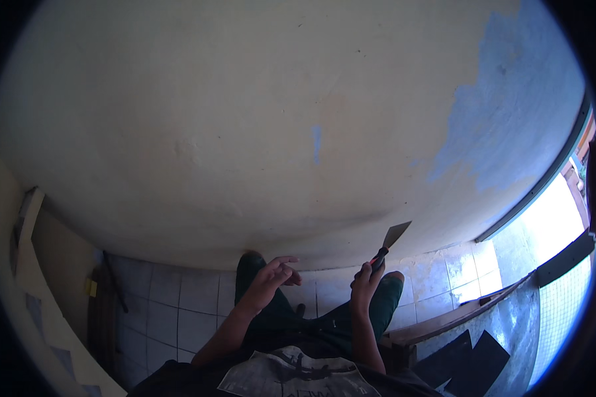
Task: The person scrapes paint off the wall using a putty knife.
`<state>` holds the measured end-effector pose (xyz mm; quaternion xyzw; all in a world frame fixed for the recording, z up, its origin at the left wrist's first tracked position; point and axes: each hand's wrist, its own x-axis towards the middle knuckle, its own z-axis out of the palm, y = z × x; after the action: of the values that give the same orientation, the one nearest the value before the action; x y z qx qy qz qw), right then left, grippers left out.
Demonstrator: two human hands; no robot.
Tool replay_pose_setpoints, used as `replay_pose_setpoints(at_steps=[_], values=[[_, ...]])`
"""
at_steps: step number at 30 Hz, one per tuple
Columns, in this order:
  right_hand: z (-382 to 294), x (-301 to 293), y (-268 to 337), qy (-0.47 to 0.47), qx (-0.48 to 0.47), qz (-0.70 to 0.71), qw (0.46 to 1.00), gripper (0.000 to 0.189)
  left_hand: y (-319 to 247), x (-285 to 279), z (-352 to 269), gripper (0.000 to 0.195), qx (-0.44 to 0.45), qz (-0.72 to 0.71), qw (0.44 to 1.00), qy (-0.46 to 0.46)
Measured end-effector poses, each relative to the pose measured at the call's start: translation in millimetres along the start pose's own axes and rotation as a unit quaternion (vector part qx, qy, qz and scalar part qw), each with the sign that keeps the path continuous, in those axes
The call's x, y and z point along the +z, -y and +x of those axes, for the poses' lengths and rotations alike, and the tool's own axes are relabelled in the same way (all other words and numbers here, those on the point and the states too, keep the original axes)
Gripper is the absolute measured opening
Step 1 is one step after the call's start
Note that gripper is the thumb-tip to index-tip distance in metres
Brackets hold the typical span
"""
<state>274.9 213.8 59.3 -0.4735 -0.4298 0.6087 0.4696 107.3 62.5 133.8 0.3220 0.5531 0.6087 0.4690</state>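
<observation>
My right hand grips the black and red handle of a putty knife, its flat metal blade pointing up and to the right, near the lower part of the wall. Whether the blade touches the wall cannot be told. To the left, my left hand holds nothing, its fingers apart and partly bent, above my left knee. Before me rises a cream painted wall. A small blue strip shows at its middle and a large blue patch at the upper right, where the cream coat is gone.
A white tiled floor lies below. At the right are a doorway edge with bright light beyond and a wood-edged surface with black pieces on it. Wooden boards and a stepped, pale structure stand at the left.
</observation>
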Motion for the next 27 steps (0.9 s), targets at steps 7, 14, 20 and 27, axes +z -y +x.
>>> replay_pose_setpoints(at_steps=[7,14,20,27], values=[[-56,23,67,0.234,0.144,0.299,0.914,0.037,-27,18,48,0.054,-0.043,-0.004,0.999,0.014],[-57,51,97,0.299,0.067,0.110,0.945,0.037,-68,37,83,0.065,0.119,-0.120,0.980,0.105],[-32,62,82,0.329,-0.002,0.040,0.944,0.041,-77,40,117,0.047,0.077,-0.172,0.982,0.020],[-14,73,90,0.421,0.136,0.150,0.884,0.042,-78,33,119,0.048,0.079,-0.130,0.986,-0.075]])
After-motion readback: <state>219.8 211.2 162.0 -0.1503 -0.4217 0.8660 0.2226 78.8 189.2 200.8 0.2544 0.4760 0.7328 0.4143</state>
